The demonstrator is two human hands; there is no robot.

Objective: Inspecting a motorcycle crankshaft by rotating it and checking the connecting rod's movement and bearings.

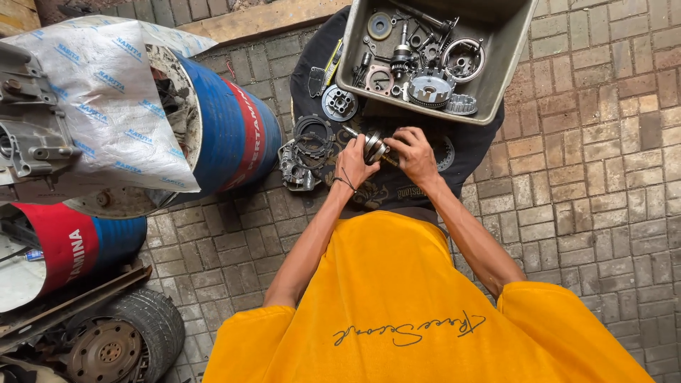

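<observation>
Both my hands meet over a black cloth spread on the brick floor. My left hand and my right hand together grip a metal gear shaft, a short steel shaft with toothed rings, held between them. A dark band sits on my left wrist. Just left of my hands lie a stack of dark clutch rings and a grey metal housing part. A round hub with holes rests above them.
A grey plastic tub holds several greasy engine parts at the top. Two blue-and-red drums stand left, one under a white plastic sheet. A tyre on its wheel lies bottom left. My orange shirt fills the foreground.
</observation>
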